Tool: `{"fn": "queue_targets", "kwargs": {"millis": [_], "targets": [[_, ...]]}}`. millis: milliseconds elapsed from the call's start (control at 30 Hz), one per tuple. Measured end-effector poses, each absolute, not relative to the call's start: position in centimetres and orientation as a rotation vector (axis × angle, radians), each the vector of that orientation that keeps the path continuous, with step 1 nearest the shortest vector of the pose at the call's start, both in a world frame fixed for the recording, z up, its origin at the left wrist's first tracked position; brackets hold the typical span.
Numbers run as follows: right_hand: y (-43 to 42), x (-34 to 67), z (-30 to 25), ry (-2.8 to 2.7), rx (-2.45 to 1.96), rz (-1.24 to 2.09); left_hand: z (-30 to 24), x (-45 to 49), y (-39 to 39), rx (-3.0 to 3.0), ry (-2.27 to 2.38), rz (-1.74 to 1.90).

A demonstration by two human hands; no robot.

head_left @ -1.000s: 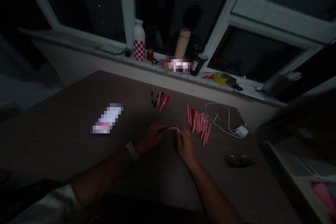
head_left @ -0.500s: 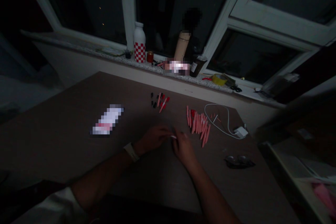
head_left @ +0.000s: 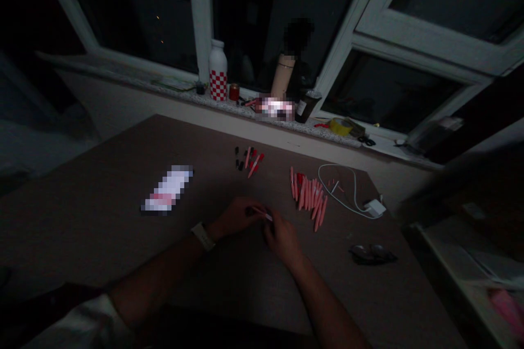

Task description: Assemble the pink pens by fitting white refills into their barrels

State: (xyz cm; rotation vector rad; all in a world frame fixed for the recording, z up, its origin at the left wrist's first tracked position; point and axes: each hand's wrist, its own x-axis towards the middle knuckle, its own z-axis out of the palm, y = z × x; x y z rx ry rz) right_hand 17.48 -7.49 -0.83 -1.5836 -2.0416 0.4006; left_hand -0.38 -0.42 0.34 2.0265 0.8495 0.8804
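Over the middle of the table, my left hand [head_left: 238, 216] and my right hand [head_left: 283, 235] meet, fingertips close together. Between them is a slim pink pen [head_left: 268, 217], partly covered by the fingers; both hands pinch it. To the right of my right hand lies a row of pink pens [head_left: 308, 194], with a bit of red among them. Beyond my hands is a smaller group of black caps [head_left: 237, 162], red caps [head_left: 262, 157] and a couple of pink pens [head_left: 248, 156].
A lit phone [head_left: 168, 190] lies left on the table [head_left: 135, 147]. To the right are a white cable with its charger [head_left: 375, 208] and glasses [head_left: 372, 253]. On the windowsill stand a checkered bottle [head_left: 218, 72], a beige flask [head_left: 283, 76] and yellow tape [head_left: 340, 126].
The pen between my hands now shows more of its length, tilted down to the right. My hands have shifted only slightly, and the whole view has moved a little.
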Motion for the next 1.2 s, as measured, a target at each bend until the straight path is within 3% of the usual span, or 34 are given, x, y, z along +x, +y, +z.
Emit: {"fn": "queue_targets", "kwargs": {"millis": [300, 800, 1200], "targets": [[-7.1, 17.4, -0.5, -1.864, -1.448, 0.477, -0.1, -0.1, 0.0, 1.511, 0.926, 1.011], [-6.9, 17.5, -1.6, -1.772, -1.408, 0.631, 0.6, 0.0, -0.2, 1.742, 0.871, 0.945], [-6.9, 16.9, -0.8, -1.769, -1.382, 0.632, -0.4, 0.4, 0.1, 1.459, 0.876, 1.117]]}}
